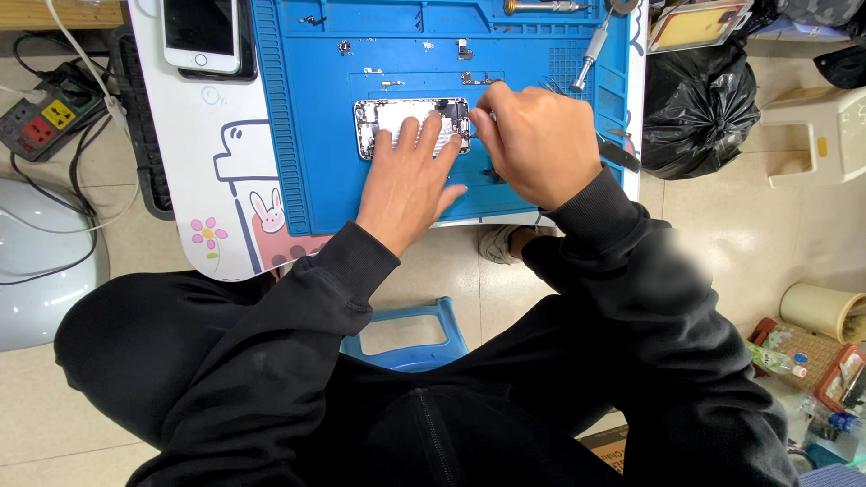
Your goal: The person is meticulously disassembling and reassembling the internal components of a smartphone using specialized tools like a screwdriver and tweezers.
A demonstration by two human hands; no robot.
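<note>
Black sleeves lead to the left hand point(408, 176) pressing flat on the opened phone point(412, 126) on the blue mat point(298, 135); right hand point(532, 140) pinches something small, unclear. Keep the phone pinned.

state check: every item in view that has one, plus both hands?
Opened silver phone chassis: back up, internals exposed, flat on blue silicone repair mat.
White smartphone: screen dark, lying flat.
Black bin bag: bunched, full-looking.
Left hand: fingers spread, pressing chassis.
Right hand: pinched at chassis edge; tool unclear.
</note>
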